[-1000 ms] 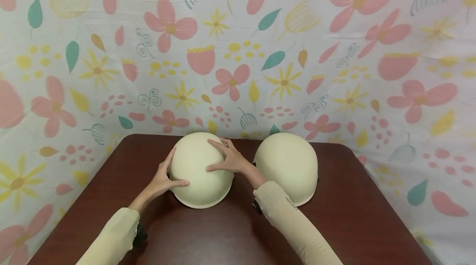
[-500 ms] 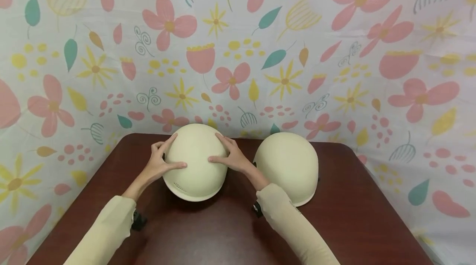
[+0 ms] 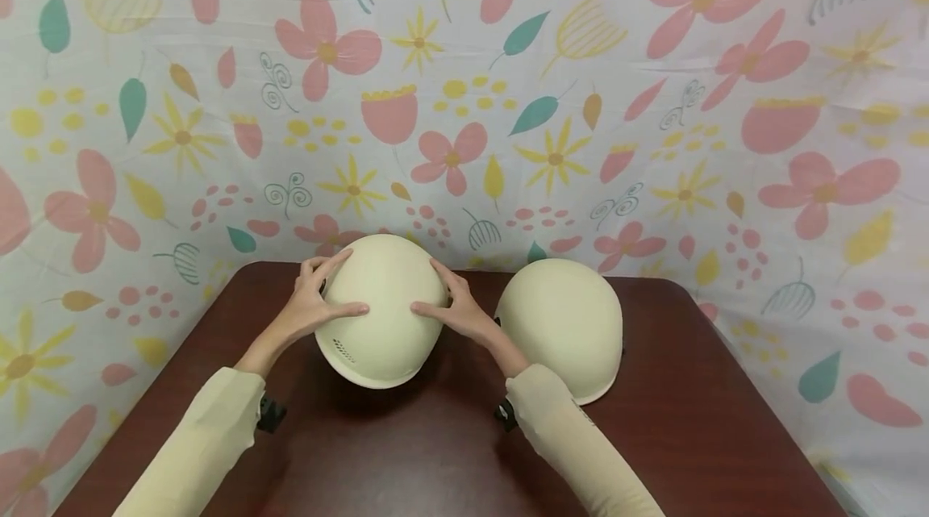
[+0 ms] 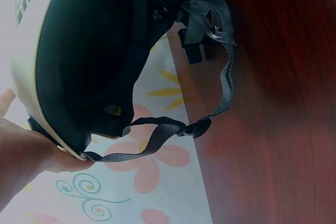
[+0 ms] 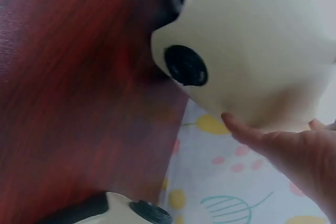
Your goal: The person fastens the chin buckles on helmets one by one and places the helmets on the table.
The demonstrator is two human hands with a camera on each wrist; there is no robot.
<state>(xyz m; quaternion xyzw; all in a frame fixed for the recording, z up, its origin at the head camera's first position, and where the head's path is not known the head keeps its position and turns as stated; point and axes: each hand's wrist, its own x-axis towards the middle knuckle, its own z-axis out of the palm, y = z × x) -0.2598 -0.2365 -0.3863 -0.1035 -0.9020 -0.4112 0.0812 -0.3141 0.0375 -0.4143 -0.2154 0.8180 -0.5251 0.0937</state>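
A cream helmet (image 3: 392,339) is held between both hands, tilted with its front edge lifted off the table. My left hand (image 3: 305,307) grips its left side, thumb across the shell. On the other side my right hand (image 3: 464,311) holds it, thumb on the shell and fingers spread along the far side. The left wrist view shows the helmet's black lining (image 4: 89,51) and a grey chin strap (image 4: 226,85) with a black buckle hanging below. A round black fitting (image 5: 186,65) sits on the shell's side in the right wrist view.
A second cream helmet (image 3: 562,323) stands dome up on the table, right of the held one and close to the right forearm. The dark red-brown table (image 3: 392,460) ends at a flower-printed cloth (image 3: 464,97) hanging behind it.
Both hands have raised the helmet and shifted it slightly left and away, turning it so its row of vents shows. The right hand has slid from the top toward the side.
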